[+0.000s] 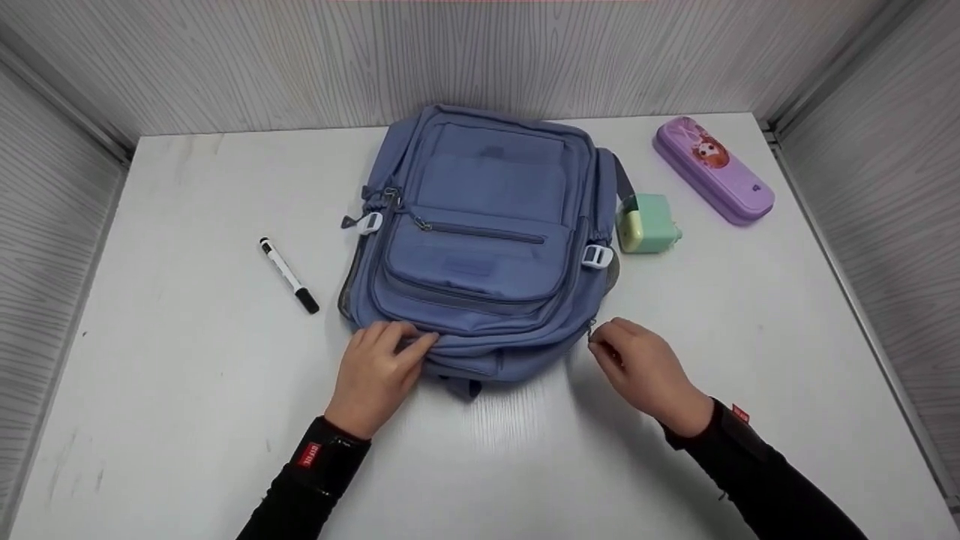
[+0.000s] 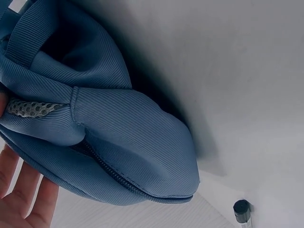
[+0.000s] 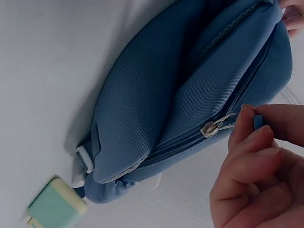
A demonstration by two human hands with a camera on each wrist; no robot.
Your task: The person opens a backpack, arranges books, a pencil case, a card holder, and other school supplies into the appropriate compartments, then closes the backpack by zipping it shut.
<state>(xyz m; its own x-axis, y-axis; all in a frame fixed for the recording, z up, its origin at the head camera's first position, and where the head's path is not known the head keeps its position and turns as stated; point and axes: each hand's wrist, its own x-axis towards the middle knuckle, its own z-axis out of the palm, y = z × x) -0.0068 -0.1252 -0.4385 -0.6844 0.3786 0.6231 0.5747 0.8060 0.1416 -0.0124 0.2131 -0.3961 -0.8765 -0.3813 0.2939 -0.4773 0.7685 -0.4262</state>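
Observation:
A blue backpack (image 1: 487,180) lies on the white table, its front pockets facing up. My left hand (image 1: 379,367) grips the bag's near edge, left of the middle; in the left wrist view its fingers (image 2: 28,194) lie along the fabric, with the thumb mostly cut off by the frame. At the bag's near right side, my right hand (image 1: 643,367) pinches a zipper pull (image 3: 258,122) between thumb and finger. A cord joins that pull to the metal slider (image 3: 209,129) on the zipper track.
Left of the bag lies a black-and-white marker (image 1: 289,275). To the right are a mint-and-yellow box-shaped item (image 1: 652,223), close against the bag, and a purple pencil case (image 1: 712,171) with a cartoon picture. Grey wood-grain panels (image 1: 300,60) border the table.

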